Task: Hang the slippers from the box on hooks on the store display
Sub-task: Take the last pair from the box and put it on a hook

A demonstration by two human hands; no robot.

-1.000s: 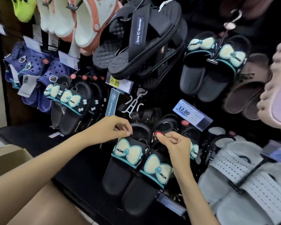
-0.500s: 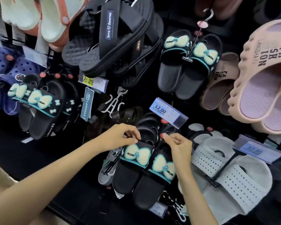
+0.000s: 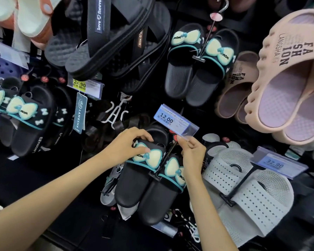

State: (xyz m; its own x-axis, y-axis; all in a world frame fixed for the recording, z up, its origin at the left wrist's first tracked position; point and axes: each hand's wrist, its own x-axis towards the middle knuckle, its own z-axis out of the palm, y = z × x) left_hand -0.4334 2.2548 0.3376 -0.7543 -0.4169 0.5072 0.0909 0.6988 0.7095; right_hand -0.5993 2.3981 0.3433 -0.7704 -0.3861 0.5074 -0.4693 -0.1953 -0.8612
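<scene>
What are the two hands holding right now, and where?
Left hand grips the bow slippers' top edge; right hand pinches their black hanger near its top.

Head camera looks down, close, at slipper display (image 3: 225, 124).

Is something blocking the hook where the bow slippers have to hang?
Partly. The 12.00 price tag sticks out just above the hanger top that the right hand pinches, hiding the hook behind it. The left hand grips the bow slippers directly; nothing lies between.
</scene>
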